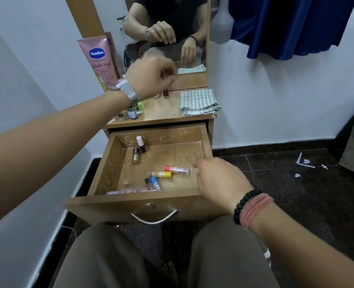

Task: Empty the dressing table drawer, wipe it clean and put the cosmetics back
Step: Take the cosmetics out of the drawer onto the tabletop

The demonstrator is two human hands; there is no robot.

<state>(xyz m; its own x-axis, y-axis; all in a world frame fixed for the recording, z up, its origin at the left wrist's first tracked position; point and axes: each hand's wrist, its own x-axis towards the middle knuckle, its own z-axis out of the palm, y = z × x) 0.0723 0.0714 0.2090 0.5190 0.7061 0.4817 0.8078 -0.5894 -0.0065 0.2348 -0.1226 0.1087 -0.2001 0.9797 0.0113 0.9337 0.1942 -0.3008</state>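
Observation:
The open wooden drawer (130, 201) holds a white-capped nail polish (139, 142), a gold bottle (136, 158), an orange-capped tube (177, 169), a yellow tube (161, 174), a blue-capped bottle (154, 181) and a pink tube (128, 191) along the front wall. White scribbles mark the drawer's floor and walls. My right hand (219, 179) hangs over the drawer's right rim, fingertips close to the orange-capped tube, nothing in it. My left hand (151, 76), blurred, hovers with curled fingers over two small bottles (165, 93) standing on the table top (161, 110).
A folded striped cloth (200, 102) lies at the table's right. A pink Vaseline tube (101, 61) leans at the back left, with small jars (133, 113) at the left edge. Behind is the mirror (172, 21). Paper scraps (305, 161) lie on the dark floor.

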